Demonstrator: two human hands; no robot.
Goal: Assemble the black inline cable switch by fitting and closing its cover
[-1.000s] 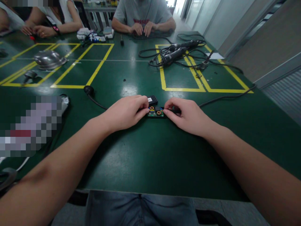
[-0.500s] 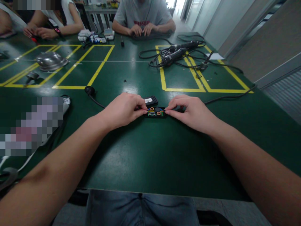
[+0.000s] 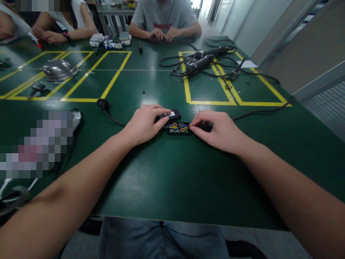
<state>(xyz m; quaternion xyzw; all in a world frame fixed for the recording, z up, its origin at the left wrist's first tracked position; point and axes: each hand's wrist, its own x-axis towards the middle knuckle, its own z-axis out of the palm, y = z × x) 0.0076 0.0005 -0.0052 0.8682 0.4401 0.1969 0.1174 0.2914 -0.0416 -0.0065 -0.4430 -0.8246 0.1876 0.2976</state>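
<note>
An open black adapter shell with a green circuit board and copper coils point(image 3: 178, 128) lies on the green table point(image 3: 172, 180) in front of me. My right hand point(image 3: 218, 131) pinches its right end, where a black cable point(image 3: 258, 112) leads off. My left hand point(image 3: 144, 124) has its fingers closed round the black cover with a white label point(image 3: 170, 115), which sits just behind the board.
Two electric screwdrivers with tangled cords point(image 3: 205, 61) lie inside yellow floor-tape boxes at the back right. A metal dome point(image 3: 58, 69) and a black plug point(image 3: 102, 104) are at the left. Other people's hands point(image 3: 164, 34) work at the far edge.
My left hand has let go of the board's left end and moved back onto the black cover. My right hand stays on the right end.
</note>
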